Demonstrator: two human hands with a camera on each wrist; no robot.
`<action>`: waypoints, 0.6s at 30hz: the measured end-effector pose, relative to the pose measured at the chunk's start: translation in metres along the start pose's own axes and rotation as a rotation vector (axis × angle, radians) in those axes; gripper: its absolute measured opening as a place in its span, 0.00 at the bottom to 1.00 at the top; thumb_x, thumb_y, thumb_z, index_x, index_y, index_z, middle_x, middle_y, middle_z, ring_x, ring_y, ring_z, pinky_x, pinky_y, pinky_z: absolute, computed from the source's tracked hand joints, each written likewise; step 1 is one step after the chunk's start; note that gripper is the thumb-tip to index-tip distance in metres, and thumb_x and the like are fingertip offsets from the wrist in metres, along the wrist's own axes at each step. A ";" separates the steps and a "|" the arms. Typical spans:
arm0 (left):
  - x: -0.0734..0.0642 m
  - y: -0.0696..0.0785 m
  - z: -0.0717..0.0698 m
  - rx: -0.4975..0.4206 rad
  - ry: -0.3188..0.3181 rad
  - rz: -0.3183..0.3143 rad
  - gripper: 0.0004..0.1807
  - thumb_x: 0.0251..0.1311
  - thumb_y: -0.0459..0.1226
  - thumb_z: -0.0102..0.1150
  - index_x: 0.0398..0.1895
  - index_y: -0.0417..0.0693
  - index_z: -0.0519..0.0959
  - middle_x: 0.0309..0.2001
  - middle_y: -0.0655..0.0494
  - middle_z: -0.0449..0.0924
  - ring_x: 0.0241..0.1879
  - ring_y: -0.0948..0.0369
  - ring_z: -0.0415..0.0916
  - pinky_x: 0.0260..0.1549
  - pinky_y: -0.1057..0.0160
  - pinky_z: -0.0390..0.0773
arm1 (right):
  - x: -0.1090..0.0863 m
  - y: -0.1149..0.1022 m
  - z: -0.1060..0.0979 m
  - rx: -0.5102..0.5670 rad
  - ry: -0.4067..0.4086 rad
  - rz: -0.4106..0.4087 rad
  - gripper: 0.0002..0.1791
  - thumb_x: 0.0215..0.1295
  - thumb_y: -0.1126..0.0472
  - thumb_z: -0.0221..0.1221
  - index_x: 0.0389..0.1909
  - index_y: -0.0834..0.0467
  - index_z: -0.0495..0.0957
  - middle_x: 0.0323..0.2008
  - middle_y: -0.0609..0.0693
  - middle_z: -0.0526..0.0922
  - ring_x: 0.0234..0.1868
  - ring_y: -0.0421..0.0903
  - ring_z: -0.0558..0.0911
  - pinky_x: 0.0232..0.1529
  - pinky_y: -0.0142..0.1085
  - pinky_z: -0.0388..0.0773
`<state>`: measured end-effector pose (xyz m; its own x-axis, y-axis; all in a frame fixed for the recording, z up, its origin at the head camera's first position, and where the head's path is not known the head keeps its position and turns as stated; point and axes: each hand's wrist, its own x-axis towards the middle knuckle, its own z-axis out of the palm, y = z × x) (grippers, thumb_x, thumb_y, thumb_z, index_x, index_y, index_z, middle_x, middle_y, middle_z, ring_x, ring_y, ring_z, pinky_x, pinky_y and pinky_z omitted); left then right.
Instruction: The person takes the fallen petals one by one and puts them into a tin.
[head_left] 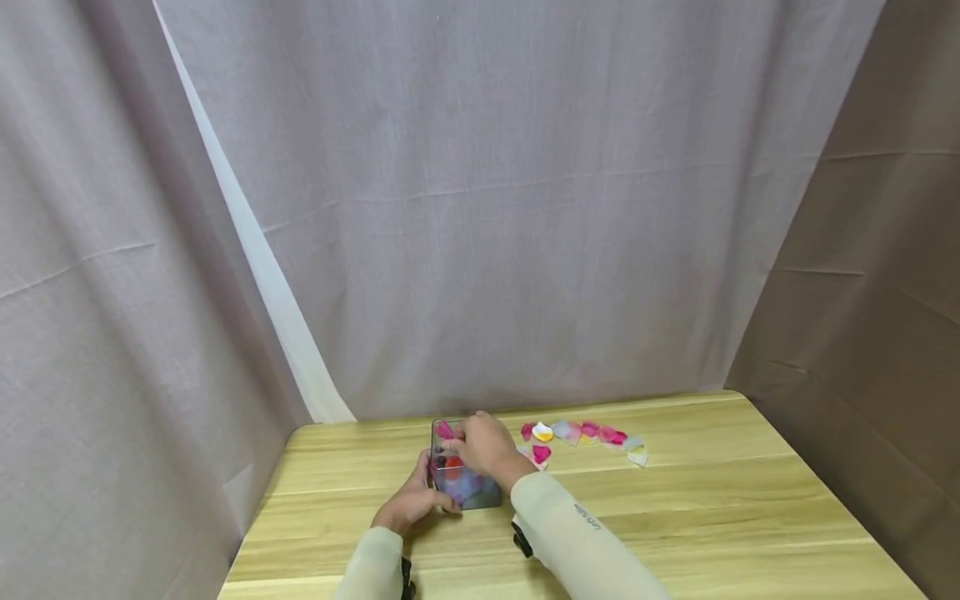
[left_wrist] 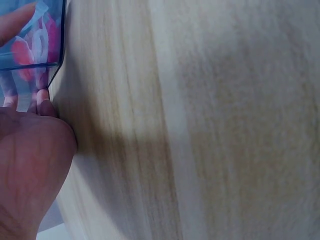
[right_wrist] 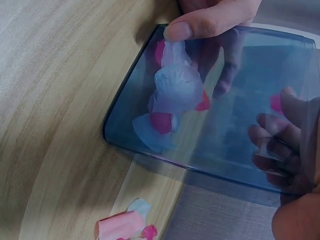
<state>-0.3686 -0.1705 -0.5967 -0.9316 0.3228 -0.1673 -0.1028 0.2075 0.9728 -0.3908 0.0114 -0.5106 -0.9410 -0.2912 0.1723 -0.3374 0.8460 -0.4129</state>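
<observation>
A clear, blue-grey plastic box (head_left: pixel 486 497) stands tilted over the wooden table. My left hand (head_left: pixel 412 500) grips its lower part, with the thumb (right_wrist: pixel 197 24) across one wall and the fingers behind. Through the wall show pale blue, white, red and magenta petals (right_wrist: pixel 177 87), bunched toward the bottom. My right hand (head_left: pixel 489 446) reaches in at the open end. Its fingers are curled, and thumb and fingertips pinch a magenta petal (right_wrist: pixel 276 102), seen through the plastic. The left wrist view catches only the left palm (left_wrist: pixel 35 160) and a corner of the box.
On the table (head_left: pixel 675 517), to the right of the box, a curved row of loose petals (head_left: pixel 590 430) lies in pink, white, yellow and pale blue. A few more petals (head_left: pixel 541 454) lie close by the right wrist. Grey curtains (head_left: pixel 540 250) hang behind the table.
</observation>
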 end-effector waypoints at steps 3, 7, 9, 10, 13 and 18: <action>0.001 0.001 0.000 0.008 0.002 0.003 0.60 0.39 0.26 0.77 0.78 0.52 0.55 0.75 0.41 0.68 0.75 0.40 0.62 0.79 0.24 0.43 | 0.000 0.000 0.000 0.006 0.001 -0.004 0.21 0.74 0.41 0.62 0.28 0.51 0.88 0.24 0.43 0.82 0.37 0.43 0.77 0.40 0.39 0.78; 0.002 0.001 0.000 0.011 0.008 -0.002 0.60 0.39 0.27 0.77 0.79 0.51 0.55 0.76 0.41 0.66 0.76 0.39 0.59 0.79 0.24 0.40 | -0.001 0.001 0.000 0.015 0.005 -0.018 0.23 0.81 0.43 0.54 0.44 0.54 0.92 0.43 0.48 0.94 0.58 0.53 0.87 0.67 0.48 0.81; 0.002 0.000 -0.001 0.009 0.012 -0.005 0.60 0.39 0.27 0.77 0.79 0.50 0.55 0.76 0.41 0.66 0.76 0.39 0.57 0.79 0.23 0.39 | 0.000 0.002 0.001 0.013 0.009 -0.028 0.25 0.83 0.45 0.50 0.48 0.56 0.91 0.50 0.51 0.94 0.65 0.56 0.85 0.75 0.51 0.75; 0.002 0.000 -0.001 0.006 0.014 -0.004 0.60 0.38 0.27 0.77 0.79 0.50 0.55 0.76 0.41 0.66 0.77 0.39 0.57 0.79 0.23 0.38 | 0.000 0.002 0.001 0.014 0.011 -0.033 0.25 0.84 0.45 0.49 0.48 0.57 0.91 0.52 0.52 0.93 0.67 0.57 0.84 0.77 0.51 0.73; 0.002 -0.001 -0.001 0.002 0.013 -0.001 0.61 0.38 0.26 0.77 0.79 0.49 0.55 0.77 0.41 0.65 0.78 0.38 0.55 0.79 0.23 0.37 | 0.001 0.004 0.002 0.005 0.032 -0.057 0.25 0.85 0.48 0.48 0.41 0.56 0.91 0.45 0.51 0.94 0.61 0.55 0.87 0.72 0.49 0.77; 0.001 0.000 0.001 0.007 0.014 0.009 0.61 0.38 0.26 0.76 0.79 0.49 0.55 0.78 0.39 0.63 0.79 0.36 0.54 0.78 0.22 0.36 | 0.001 0.007 0.005 -0.005 0.075 -0.098 0.27 0.85 0.50 0.49 0.21 0.50 0.80 0.22 0.44 0.83 0.37 0.45 0.80 0.51 0.43 0.80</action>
<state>-0.3696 -0.1695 -0.5973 -0.9373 0.3118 -0.1559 -0.0918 0.2106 0.9733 -0.3941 0.0148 -0.5179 -0.8988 -0.3386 0.2785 -0.4276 0.8174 -0.3861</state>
